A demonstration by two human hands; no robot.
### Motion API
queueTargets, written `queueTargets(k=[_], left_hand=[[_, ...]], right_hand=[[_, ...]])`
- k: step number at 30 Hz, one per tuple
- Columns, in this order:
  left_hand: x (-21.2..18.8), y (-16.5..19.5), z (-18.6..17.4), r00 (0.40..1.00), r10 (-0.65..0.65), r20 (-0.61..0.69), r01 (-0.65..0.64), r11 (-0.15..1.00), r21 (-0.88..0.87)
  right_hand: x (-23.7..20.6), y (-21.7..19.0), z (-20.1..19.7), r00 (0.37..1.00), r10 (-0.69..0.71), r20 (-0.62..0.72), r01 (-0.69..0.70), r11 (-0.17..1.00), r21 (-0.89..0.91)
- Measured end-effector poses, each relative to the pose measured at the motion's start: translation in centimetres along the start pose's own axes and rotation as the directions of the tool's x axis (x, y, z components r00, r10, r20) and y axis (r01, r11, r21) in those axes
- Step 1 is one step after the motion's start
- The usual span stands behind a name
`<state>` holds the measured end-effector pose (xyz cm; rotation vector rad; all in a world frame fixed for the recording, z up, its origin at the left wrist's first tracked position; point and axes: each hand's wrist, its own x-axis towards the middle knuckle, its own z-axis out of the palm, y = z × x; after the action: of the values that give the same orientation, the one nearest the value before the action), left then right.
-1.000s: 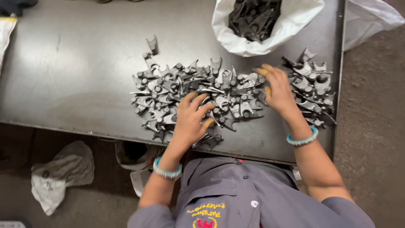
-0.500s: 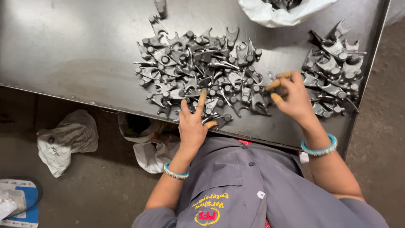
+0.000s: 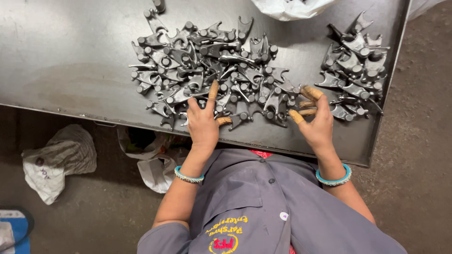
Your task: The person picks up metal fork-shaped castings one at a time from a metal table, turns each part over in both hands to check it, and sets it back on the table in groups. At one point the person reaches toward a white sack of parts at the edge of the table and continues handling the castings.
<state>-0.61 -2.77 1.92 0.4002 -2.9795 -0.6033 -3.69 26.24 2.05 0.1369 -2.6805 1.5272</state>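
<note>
The left hand [image 3: 202, 123] lies flat on the near edge of the big heap of grey metal parts [image 3: 207, 70], its grip apart and one finger pointing to 12 o'clock. The right hand [image 3: 316, 120] hovers between this heap and the smaller pile [image 3: 358, 66] at 2 o'clock — fingers spread, holding nothing. The table [image 3: 70, 61] has wide bare steel toward 10 o'clock; its front edge runs just under both wrists. A white bag [image 3: 287, 7] sits at 12 o'clock.

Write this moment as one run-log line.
left hand: on big pile of metal parts | right hand: open, between piles | small pile: right
</note>
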Motion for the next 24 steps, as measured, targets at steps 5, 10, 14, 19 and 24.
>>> queueTargets(k=[5, 10, 14, 19, 24], left_hand=[[2.1, 0.1, -0.1, 0.999, 0.032, -0.019, -0.031, 0.999, 0.012], [3.5, -0.1, 0.5, 0.999, 0.039, -0.006, -0.038, 0.996, 0.076], [4.2, -0.3, 0.8, 0.995, 0.080, -0.059, -0.079, 0.997, 0.018], [5.6, 0.0, 0.2, 0.996, 0.083, -0.029, -0.082, 0.996, 0.033], [5.9, 0.6, -1.1, 0.995, 0.081, 0.060, -0.082, 0.996, 0.020]], right_hand=[[1.7, -0.5, -0.6, 1.000, 0.008, -0.016, -0.010, 0.993, -0.121], [3.6, -0.7, 0.2, 0.998, -0.067, -0.006, 0.063, 0.961, -0.268], [4.3, -0.8, 0.2, 1.000, 0.020, 0.012, -0.017, 0.977, -0.210], [2.7, -0.5, 0.5, 0.995, -0.039, -0.093, 0.038, 0.999, -0.018], [0.3, 0.7, -0.1, 0.995, -0.022, -0.099, 0.052, 0.951, 0.304]])
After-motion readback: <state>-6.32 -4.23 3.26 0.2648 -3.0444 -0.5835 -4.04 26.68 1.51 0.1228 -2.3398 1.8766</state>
